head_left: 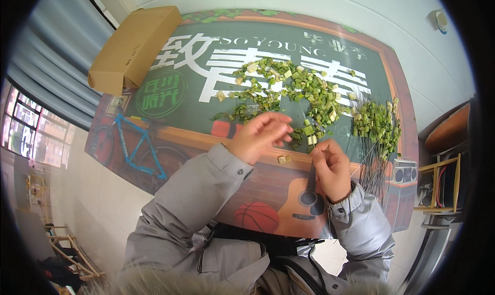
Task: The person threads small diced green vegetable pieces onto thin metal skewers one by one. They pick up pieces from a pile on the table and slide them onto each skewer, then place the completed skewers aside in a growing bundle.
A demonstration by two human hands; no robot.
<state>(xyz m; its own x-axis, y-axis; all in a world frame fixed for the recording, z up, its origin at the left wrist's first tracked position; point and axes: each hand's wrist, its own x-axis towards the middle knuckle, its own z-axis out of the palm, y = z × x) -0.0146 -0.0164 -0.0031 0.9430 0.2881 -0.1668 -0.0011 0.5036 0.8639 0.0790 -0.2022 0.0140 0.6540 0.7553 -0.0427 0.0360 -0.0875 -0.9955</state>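
Over the near part of the table, my left hand [261, 135] has its fingers stretched and apart, with nothing held in them. To its right, my right hand [331, 167] is closed in a pinch on what looks like a thin skewer, mostly hidden by the hand. Just beyond the fingertips are chopped green vegetable pieces [310, 132]; I cannot tell whether any are on the skewer. A larger loose pile of chopped greens [309, 88] spreads in an arc across the table. On the right lies a bundle of thin dark skewers [372, 174] with green pieces [376, 122] clustered at their far ends.
A brown cardboard box [135, 47] stands at the table's far left corner. The table cover [201, 117] has a printed chalkboard, bicycle, guitar and basketball. A pale stray piece [283, 159] lies near the front. Wooden-framed furniture [441, 184] is at right, a blue-grey curtain [62, 47] at left.
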